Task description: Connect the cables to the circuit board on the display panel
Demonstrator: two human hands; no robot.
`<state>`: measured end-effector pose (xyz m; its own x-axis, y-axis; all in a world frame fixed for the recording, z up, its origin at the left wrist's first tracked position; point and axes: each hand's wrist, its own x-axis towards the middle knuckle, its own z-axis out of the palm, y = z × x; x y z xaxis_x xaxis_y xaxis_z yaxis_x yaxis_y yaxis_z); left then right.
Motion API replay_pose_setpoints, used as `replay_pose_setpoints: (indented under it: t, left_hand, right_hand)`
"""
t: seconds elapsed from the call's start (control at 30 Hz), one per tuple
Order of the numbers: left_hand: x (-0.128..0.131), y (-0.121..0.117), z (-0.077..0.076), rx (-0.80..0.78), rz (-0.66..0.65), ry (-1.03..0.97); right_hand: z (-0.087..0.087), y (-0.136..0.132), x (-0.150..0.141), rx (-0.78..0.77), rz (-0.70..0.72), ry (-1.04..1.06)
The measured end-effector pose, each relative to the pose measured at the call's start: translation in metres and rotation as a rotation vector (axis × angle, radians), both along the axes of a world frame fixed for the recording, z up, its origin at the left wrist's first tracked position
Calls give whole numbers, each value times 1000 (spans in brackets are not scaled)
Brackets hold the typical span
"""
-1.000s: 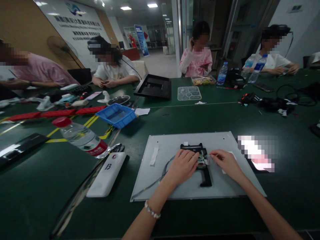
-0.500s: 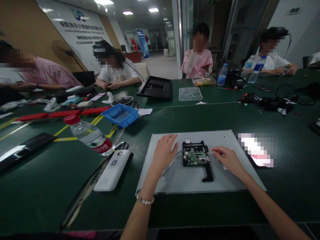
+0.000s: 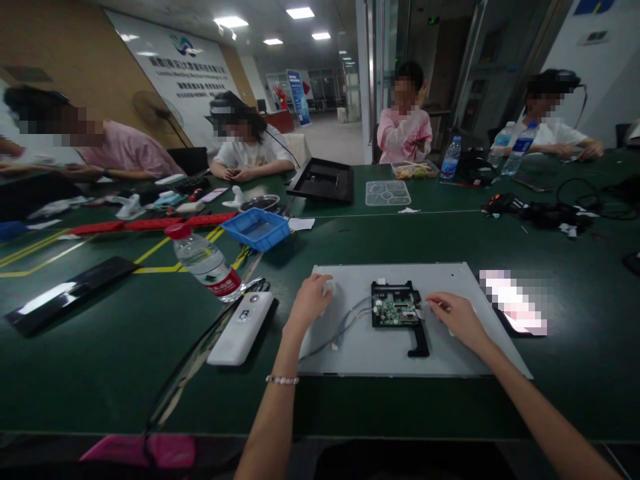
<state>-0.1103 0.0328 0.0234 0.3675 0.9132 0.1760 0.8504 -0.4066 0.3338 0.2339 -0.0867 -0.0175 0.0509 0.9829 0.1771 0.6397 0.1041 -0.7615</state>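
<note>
A flat pale grey panel [image 3: 350, 357] lies on the table in front of me. On it sits a green circuit board [image 3: 396, 312] in a black plastic bracket [image 3: 419, 343]. Thin grey cables [image 3: 345, 327] run from the board toward the panel's lower left. My left hand [image 3: 309, 303] is over the panel's left edge, its fingers stretched forward and the thumb apart. Just right of the board, my right hand [image 3: 457, 321] has its fingertips pinched together beside a small pale tab at the board's edge. What lies between those fingertips is too small to make out.
Left of the panel are a white power bank [image 3: 243, 330], a red-capped water bottle [image 3: 207, 267] and a blue tray [image 3: 257, 230]. A lit phone [image 3: 515, 303] lies close on the right. Further back are a black frame [image 3: 323, 180] and several seated people.
My left hand has shifted left, away from the board, uncovering more of the cables. My right hand stays pinched beside the board. The view has tilted slightly upward and turned left.
</note>
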Motion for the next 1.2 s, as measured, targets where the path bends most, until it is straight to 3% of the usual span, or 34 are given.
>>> replay_pose_setpoints:
  t: [0.23, 0.37, 0.53, 0.63, 0.8, 0.93, 1.03, 1.13, 1.2]
  left_hand:
    - [-3, 3, -7, 27, 4, -102]
    - [-2, -6, 8, 51, 21, -335]
    - [9, -25, 24, -74, 27, -569]
    - [21, -39, 18, -96, 29, -560]
    - [33, -53, -4, -78, 74, -460]
    - [32, -58, -8, -59, 108, -323]
    - [32, -67, 0, 70, 174, -246]
    - [36, -83, 8, 194, 126, -172]
    - [41, -94, 10, 170, 71, -113]
  right_hand:
    - [-5, 1, 2, 36, -2, -19]
    - [-3, 2, 6, 72, -41, -39]
    - [15, -2, 6, 150, -104, -43]
    - [35, -12, -12, 177, -52, -76]
    - [56, -37, -73, 192, 171, -157]
    - [51, -48, -119, 223, 345, -277]
    - [42, -46, -141, 241, 402, -371]
    - [32, -42, -153, 248, 443, -426]
    - [28, -41, -156, 239, 458, -437]
